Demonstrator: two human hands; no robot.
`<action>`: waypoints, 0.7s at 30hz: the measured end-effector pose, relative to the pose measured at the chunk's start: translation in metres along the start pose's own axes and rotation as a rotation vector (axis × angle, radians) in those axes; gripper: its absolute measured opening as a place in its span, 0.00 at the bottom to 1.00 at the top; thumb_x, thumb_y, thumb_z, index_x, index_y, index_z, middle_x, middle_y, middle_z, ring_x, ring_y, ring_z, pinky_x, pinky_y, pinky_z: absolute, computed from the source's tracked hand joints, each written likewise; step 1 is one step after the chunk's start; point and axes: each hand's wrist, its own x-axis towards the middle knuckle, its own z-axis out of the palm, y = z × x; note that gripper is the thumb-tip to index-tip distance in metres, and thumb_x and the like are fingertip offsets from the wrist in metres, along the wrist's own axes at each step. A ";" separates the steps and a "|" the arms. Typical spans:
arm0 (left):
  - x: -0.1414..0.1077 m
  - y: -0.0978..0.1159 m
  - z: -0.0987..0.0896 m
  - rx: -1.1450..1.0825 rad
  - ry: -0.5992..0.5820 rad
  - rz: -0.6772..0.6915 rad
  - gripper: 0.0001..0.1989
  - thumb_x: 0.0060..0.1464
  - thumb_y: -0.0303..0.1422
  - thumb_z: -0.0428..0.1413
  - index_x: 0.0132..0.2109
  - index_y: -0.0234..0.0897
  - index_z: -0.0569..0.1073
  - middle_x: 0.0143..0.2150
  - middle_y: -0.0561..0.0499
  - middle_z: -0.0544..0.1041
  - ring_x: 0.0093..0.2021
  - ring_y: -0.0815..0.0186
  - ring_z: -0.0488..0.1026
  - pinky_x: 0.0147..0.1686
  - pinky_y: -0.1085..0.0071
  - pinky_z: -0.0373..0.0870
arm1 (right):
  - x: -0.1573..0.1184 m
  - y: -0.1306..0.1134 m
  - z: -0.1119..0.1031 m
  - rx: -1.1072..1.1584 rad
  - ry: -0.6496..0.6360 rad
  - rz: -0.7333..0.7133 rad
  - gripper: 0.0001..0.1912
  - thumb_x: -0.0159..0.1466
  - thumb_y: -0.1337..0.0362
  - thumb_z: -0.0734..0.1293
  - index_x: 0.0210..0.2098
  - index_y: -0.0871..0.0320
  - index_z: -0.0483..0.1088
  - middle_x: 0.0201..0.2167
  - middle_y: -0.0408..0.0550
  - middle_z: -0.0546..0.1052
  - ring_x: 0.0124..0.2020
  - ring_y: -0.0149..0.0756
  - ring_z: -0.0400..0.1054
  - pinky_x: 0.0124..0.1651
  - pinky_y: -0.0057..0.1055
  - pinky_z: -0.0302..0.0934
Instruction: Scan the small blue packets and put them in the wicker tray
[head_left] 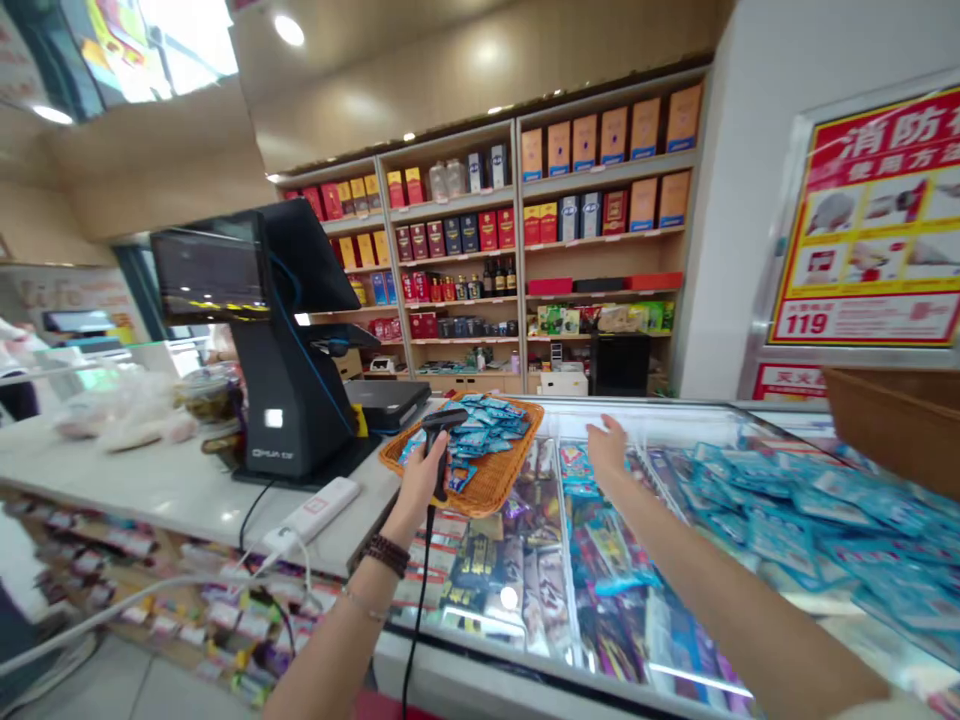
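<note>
The left hand is gripping the scanner, the right hand hovering empty; the basket is presumably keeping packets together.

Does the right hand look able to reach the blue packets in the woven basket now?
Probably yes: the right hand looks empty, and nothing seems to stand between it and the blue packets in the woven basket; the scanner in the left hand covers only the left part.

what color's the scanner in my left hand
The scanner looks black, best in the head view.
</note>
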 end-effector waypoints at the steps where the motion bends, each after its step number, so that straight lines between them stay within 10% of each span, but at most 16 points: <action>1: 0.002 0.001 -0.006 -0.003 0.020 0.003 0.35 0.56 0.68 0.75 0.32 0.45 0.71 0.23 0.56 0.71 0.18 0.67 0.68 0.19 0.70 0.62 | -0.016 -0.010 0.022 0.073 -0.085 0.039 0.28 0.68 0.63 0.72 0.67 0.58 0.81 0.62 0.61 0.85 0.56 0.51 0.85 0.66 0.42 0.78; 11: 0.011 -0.026 -0.046 0.033 0.125 0.051 0.37 0.54 0.74 0.72 0.32 0.47 0.72 0.21 0.54 0.72 0.20 0.63 0.69 0.22 0.68 0.66 | -0.165 -0.059 0.177 -0.090 -0.740 -0.156 0.14 0.70 0.65 0.80 0.55 0.52 0.87 0.57 0.53 0.92 0.60 0.50 0.88 0.65 0.39 0.78; 21: 0.014 -0.064 -0.035 0.095 0.159 -0.013 0.42 0.54 0.82 0.64 0.30 0.47 0.68 0.18 0.54 0.68 0.17 0.66 0.64 0.19 0.71 0.59 | -0.147 -0.045 0.162 -0.363 -0.672 -0.161 0.10 0.68 0.71 0.79 0.33 0.50 0.80 0.35 0.45 0.88 0.47 0.46 0.87 0.52 0.34 0.70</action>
